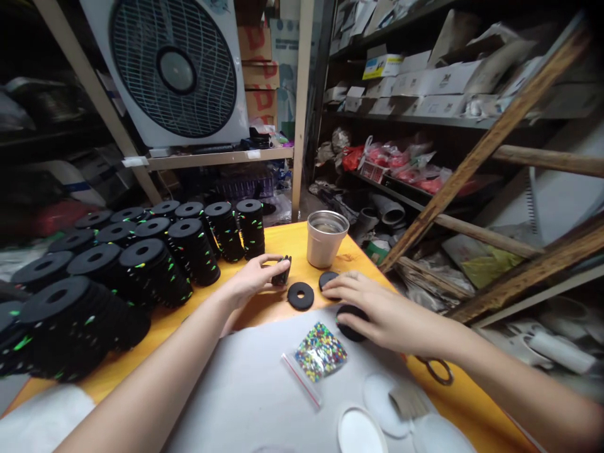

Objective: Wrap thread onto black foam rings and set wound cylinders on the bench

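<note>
My left hand [257, 274] is closed, thumb and fingers pinching a dark black foam ring [282, 272] seen nearly edge-on. Just right of it a black foam ring with a round centre hole [301, 304] lies flat on the yellow tabletop. The fingers of my right hand [365, 305] reach over another black ring [325, 279], touching its edge. Between that hand's thumb and forefinger is a further black foam ring [350, 327], partly covered by the thumb. Below the hands, a zip bag of multicoloured beads [321, 352] rests on a white sheet [236, 390].
Tall stacks of black foam rings [146, 270] with small green and coloured tips fill the left side. A grey metal cup [325, 242] stands at the back. White lids [361, 431] lie in front. A wooden ladder [491, 151] leans at right; a box fan [174, 69] faces me.
</note>
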The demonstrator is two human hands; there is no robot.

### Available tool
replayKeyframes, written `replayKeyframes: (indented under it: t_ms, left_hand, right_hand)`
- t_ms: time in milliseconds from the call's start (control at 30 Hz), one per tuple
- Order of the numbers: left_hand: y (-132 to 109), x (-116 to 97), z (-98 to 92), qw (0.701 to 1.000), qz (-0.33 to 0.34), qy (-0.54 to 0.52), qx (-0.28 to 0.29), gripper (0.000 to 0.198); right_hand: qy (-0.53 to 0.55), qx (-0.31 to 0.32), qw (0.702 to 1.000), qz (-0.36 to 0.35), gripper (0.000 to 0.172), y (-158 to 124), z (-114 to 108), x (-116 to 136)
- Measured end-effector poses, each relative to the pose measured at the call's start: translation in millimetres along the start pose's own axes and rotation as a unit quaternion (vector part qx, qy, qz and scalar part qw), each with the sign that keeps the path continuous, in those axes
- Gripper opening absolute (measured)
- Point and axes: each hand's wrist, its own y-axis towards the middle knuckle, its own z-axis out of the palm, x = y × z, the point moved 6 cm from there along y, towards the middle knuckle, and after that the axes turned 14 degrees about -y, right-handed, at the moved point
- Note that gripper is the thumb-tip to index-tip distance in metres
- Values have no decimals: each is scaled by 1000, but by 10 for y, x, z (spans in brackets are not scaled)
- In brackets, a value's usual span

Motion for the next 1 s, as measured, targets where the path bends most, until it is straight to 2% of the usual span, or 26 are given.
replayKeyframes:
  t_ms: [100,300,400,500,667,767,833,867,933,1000]
  left_hand:
    - [-34,-26,19,999,-20,-48,15,46]
    - [-128,-55,205,994,-38,-76,74,46]
    - [-182,-54,268,993,-39,-58,94,50]
    - [-200,-66,244,996,-21,-19,85,55]
    - [-149,-72,173,988,84,125,27,62]
    - [-147,10,284,964,144,218,44,64]
    - [-161,87,388,946,173,267,68,58]
    - [-171,124,436,937,185,287,80,53]
    - [-196,169,510,921,202,317,100,49]
    - [-238,147,543,911,216,334,108,54]
  right_hand:
    - [17,-59,998,27,40,225,-31,-39]
    - [91,-124,987,44,78,511,75,63]
    - [156,-139,976,56,69,536,96,82]
    - [247,-126,956,94,60,477,79,4]
    - [399,-51,909,107,45,258,38,-37]
    - [503,-21,856,118,44,137,53,5]
    - [565,-21,814,134,45,88,74,29]
    - [580,-29,802,140,45,72,76,33]
    - [577,-54,802,143,41,51,63,34]
    - [567,-75,808,140,35,26,39,31]
